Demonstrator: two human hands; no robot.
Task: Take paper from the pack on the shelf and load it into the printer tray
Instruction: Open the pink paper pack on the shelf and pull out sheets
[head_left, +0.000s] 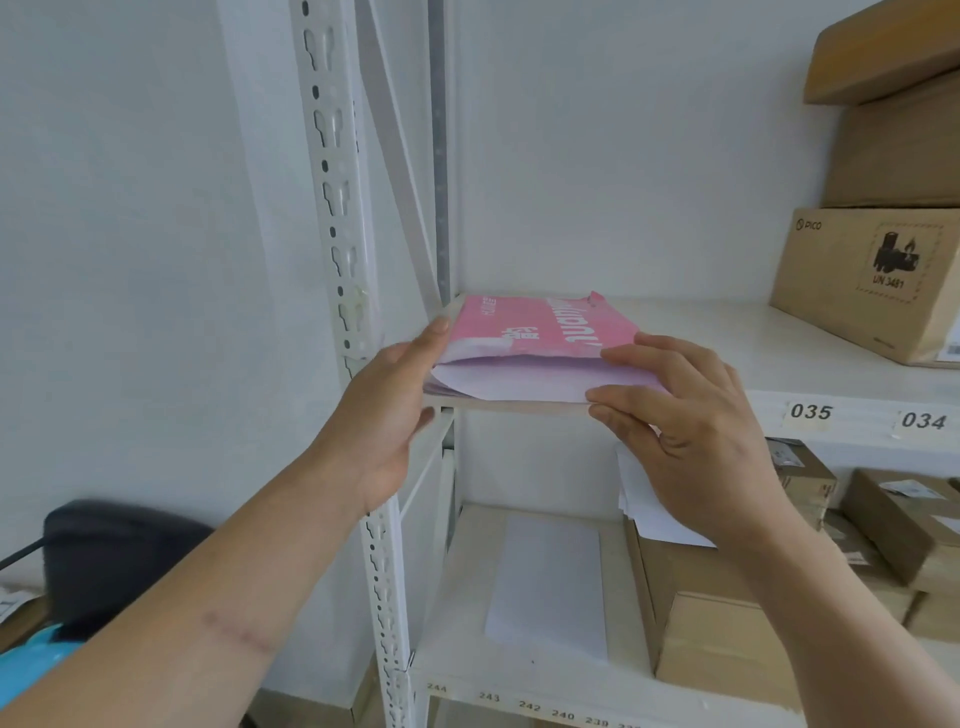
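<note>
The pink pack (540, 325) lies at the left end of the shelf (727, 332), its wrapper open toward me with the white paper (519, 382) showing. My left grip (384, 415) clasps the pack's left edge, thumb on the wrapper. My right grip (691, 431) pinches the sheets' front right corner, fingers above and below.

The white upper shelf (727, 332), labelled 035 and 034 on its front edge, carries a pink paper pack (540, 325) at its left end, sheets (519, 382) showing at the open front, and a cardboard box (872, 280) at the right. The lower shelf (467, 623) holds loose paper (550, 577) beside brown boxes (717, 623).
</note>
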